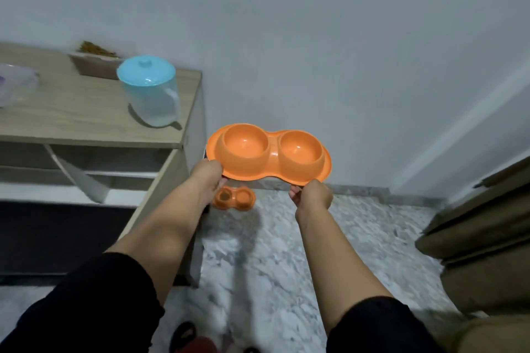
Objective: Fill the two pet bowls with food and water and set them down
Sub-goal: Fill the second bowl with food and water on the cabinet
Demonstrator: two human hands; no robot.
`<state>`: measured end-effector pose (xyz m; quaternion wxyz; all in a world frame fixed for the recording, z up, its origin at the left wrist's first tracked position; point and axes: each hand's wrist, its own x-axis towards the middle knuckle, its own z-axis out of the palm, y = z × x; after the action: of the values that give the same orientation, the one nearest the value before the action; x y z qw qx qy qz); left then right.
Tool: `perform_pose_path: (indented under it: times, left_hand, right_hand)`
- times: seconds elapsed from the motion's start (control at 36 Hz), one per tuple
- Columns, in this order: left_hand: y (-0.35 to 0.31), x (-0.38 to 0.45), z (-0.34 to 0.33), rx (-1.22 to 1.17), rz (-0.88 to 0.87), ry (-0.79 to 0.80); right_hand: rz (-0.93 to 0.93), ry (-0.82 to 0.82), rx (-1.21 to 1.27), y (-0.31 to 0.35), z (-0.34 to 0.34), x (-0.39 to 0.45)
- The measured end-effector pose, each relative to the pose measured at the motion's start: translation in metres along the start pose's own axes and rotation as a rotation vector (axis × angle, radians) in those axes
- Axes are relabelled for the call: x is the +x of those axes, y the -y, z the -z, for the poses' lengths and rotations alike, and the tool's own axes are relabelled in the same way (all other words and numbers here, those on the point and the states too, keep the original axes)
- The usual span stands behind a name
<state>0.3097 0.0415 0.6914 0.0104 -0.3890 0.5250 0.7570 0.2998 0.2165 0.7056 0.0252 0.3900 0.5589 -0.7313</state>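
Note:
I hold an orange double pet bowl (pixel 269 152) in the air in front of the wall, both of its wells empty. My left hand (pixel 207 173) grips its left rim and my right hand (pixel 311 193) grips its near right edge. A second orange double bowl (pixel 234 198) sits on the marble floor by the wall, below the held one; its left well holds brown food, and I cannot tell what its right well holds. A clear jug with a blue lid (pixel 150 92) stands on the wooden table (pixel 86 120). A box of brown food (pixel 94 61) rests at the table's back.
The table's right corner lies close to my left forearm. A clear container (pixel 14 86) sits at the table's left end. Brown cushions (pixel 484 238) fill the right side. The marble floor (pixel 286 252) stretches between them, with my feet at the bottom edge.

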Motion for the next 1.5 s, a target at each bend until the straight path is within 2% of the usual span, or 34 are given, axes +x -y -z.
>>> perform_pose_path:
  times: [0.17, 0.33, 0.5, 0.78, 1.0, 1.25, 1.5]
  left_hand:
    - [-0.017, -0.01, 0.063, -0.021, -0.038, -0.039]
    - [-0.039, -0.003, 0.157, 0.08, -0.059, -0.019]
    - [-0.075, 0.009, 0.267, 0.132, -0.063, -0.079]
    - [-0.117, 0.042, 0.383, 0.067, -0.09, -0.21]
    - [-0.142, 0.097, 0.422, 0.157, -0.109, -0.305]
    - [-0.178, 0.161, 0.413, 0.36, -0.136, -0.367]
    - [-0.194, 0.205, 0.411, 0.5, -0.14, -0.325]
  right_hand:
    - [0.05, 0.018, -0.012, -0.029, -0.03, -0.049]
    - [0.023, -0.018, 0.011, -0.084, -0.082, -0.105]
    - [-0.009, 0.006, 0.04, -0.149, -0.145, -0.174]
    - [0.024, 0.112, -0.167, -0.191, -0.243, -0.234]
    - [0.073, 0.134, -0.229, -0.197, -0.315, -0.225]
    - [0.027, 0.102, -0.234, -0.194, -0.381, -0.176]
    - [0.022, 0.074, -0.328, -0.202, -0.421, -0.143]
